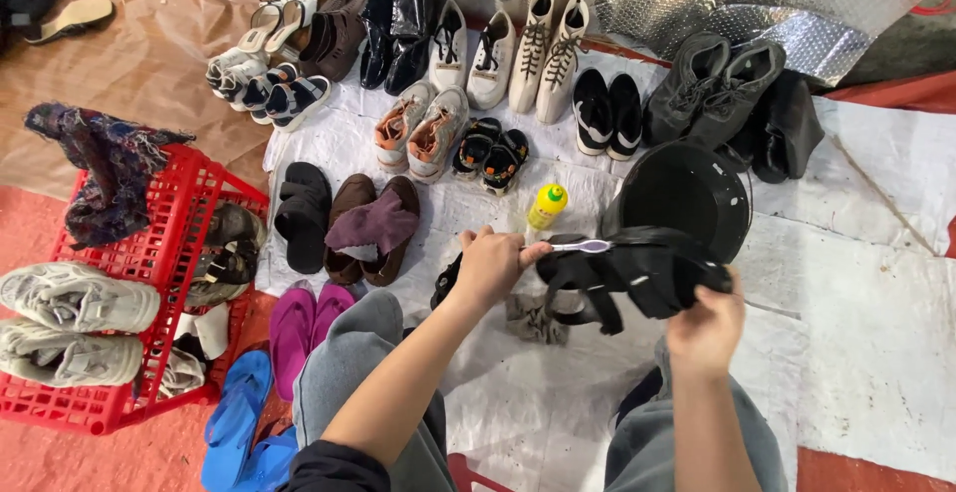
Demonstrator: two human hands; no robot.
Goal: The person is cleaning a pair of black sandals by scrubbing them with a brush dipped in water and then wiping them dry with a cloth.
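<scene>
Left hand (490, 265): we are seeing it curling tight around a thin toothbrush (578, 246), the bristle end lying across the sandal.
Right hand (705, 328): it is gripping a black strappy sandal (637, 273) from below, at centre-near.
Behind the sandal: a round black bucket (687, 193) and a yellow plastic bottle (547, 205) are standing.
Left: a red lattice basket (149, 253) is holding worn sneakers.
Floor cover: a crinkled white sheet (876, 333) is carrying rows of shoes.
</scene>
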